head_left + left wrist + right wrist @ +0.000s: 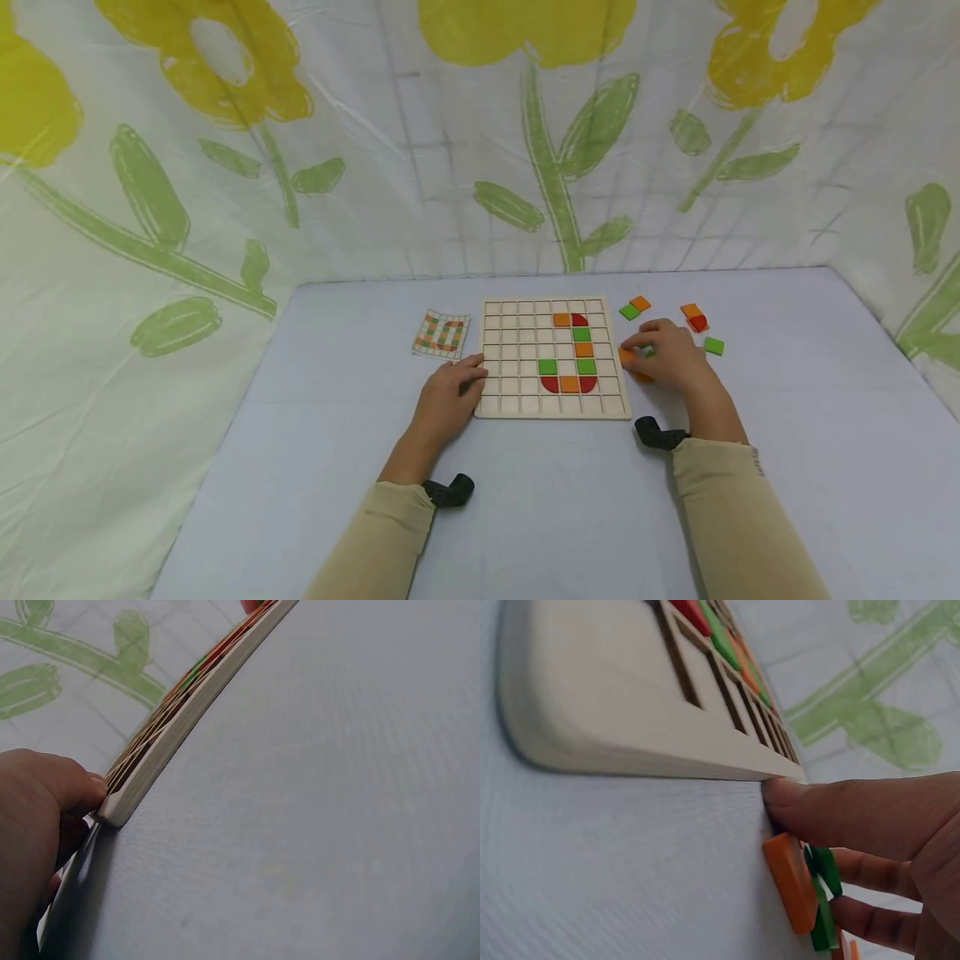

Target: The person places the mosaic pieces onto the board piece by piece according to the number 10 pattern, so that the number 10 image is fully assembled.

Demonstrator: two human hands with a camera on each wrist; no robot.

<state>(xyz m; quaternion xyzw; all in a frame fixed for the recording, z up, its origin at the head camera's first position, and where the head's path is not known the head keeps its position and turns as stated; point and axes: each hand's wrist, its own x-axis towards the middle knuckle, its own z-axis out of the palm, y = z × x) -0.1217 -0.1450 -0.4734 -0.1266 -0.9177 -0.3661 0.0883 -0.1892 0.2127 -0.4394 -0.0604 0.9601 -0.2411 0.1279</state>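
Observation:
The light wooden grid board (510, 333) carries orange, green and rounded red tiles in a hook-shaped row. At its left edge my left hand (447, 402) rests, the thumb (79, 787) touching the rim near a corner. My right hand (670, 357) is just off the board's right side, over loose tiles. Its thumb (810, 806) reaches close to the board's side. Below the thumb, an orange tile (789, 881) leans beside a green tile (823, 926), and other fingers touch the green ones from behind. The hand partly hides these tiles.
A small pattern card (441, 335) lies left of the board. Beyond the right hand are more loose tiles: an orange one (640, 303), a red one (698, 322) and a green one (714, 346). A flowered cloth (450, 167) hangs behind the table.

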